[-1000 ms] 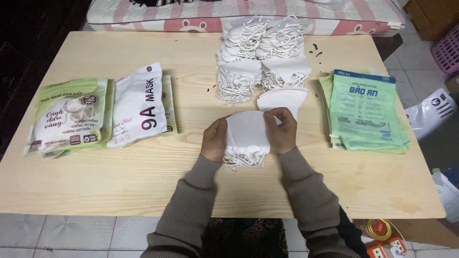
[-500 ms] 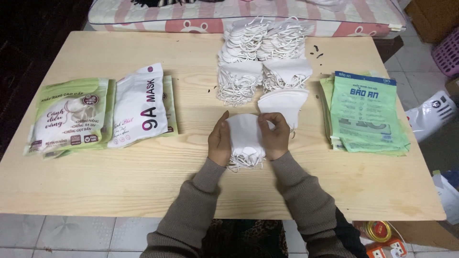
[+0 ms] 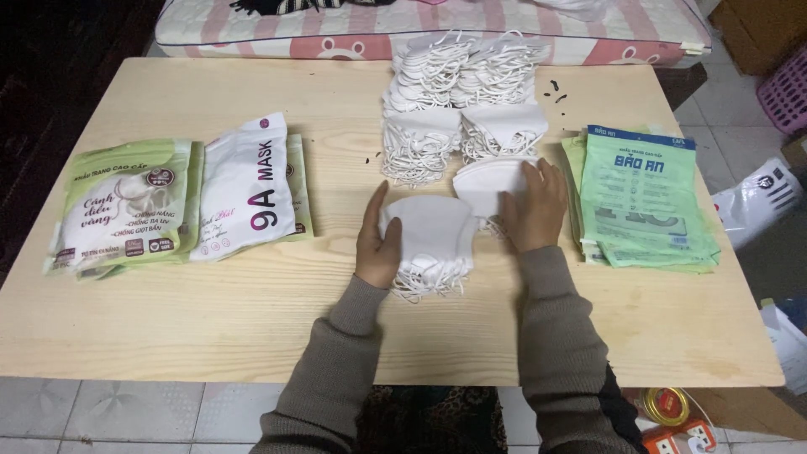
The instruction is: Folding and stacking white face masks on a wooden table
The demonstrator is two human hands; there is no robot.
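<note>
A small stack of white face masks (image 3: 430, 240) lies on the wooden table (image 3: 252, 319) right in front of me. My left hand (image 3: 376, 240) rests against its left edge, fingers up along the side. My right hand (image 3: 533, 206) lies flat, fingers spread, on another white mask stack (image 3: 487, 181) just to the right and behind. Further back sits a big heap of white masks (image 3: 461, 92) with loose ear loops.
Green flat packets (image 3: 646, 202) are piled at the right. At the left lie a white mask packet (image 3: 248, 189) and green packets (image 3: 122, 206). A pink striped mattress (image 3: 353, 25) borders the far edge. Bags and a purple basket (image 3: 783, 88) stand on the floor to the right.
Both hands were pressed on the near mask stack. My right hand has since moved right and back onto the neighbouring stack, and my left hand has slid to the near stack's left edge.
</note>
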